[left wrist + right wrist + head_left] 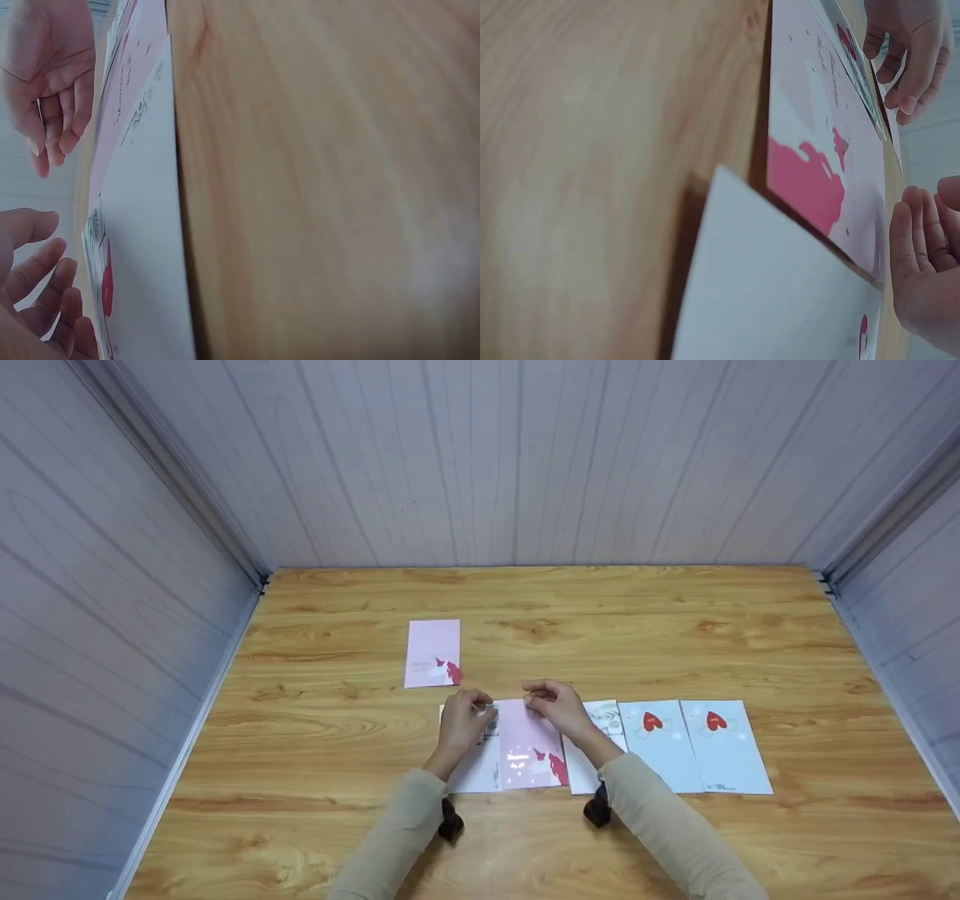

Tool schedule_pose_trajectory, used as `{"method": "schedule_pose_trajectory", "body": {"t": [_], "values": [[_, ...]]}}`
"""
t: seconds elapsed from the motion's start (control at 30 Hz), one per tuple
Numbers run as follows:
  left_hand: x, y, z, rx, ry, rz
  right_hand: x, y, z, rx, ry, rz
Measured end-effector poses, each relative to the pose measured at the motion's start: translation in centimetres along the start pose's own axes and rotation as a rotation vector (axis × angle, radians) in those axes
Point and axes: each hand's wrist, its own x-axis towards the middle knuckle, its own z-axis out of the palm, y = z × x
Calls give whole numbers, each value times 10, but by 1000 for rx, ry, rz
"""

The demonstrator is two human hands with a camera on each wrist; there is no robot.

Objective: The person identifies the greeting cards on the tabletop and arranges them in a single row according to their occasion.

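A pink card (523, 739) with a magenta figure lies flat between two white cards. My left hand (459, 729) hovers over the upper part of the left white card (478, 776), hiding some of its print. Above the pink card's top right corner is my right hand (561, 711), and its wrist crosses the right white card (583, 771), which has green leaves. In the left wrist view, the left fingers (46, 289) are loosely bent around nothing. The right wrist view shows the right hand (926, 262) with relaxed fingers, also holding nothing.
Two pale blue cards, a nearer one (666, 754) and an outer one (727, 754), both with red hearts, continue the row rightward. Another pink card (433, 643) lies farther back on the wooden table (315, 660). Panel walls (480, 465) enclose the back and sides.
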Motion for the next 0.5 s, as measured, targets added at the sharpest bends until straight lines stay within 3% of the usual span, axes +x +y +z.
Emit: {"method": "schedule_pose_trajectory", "body": {"t": [0.17, 0.5], "values": [[-1, -1, 5, 54, -17, 23, -3, 0, -8, -28, 2, 27], [-2, 1, 9, 87, -45, -32, -3, 3, -23, -133, 0, 15]]}}
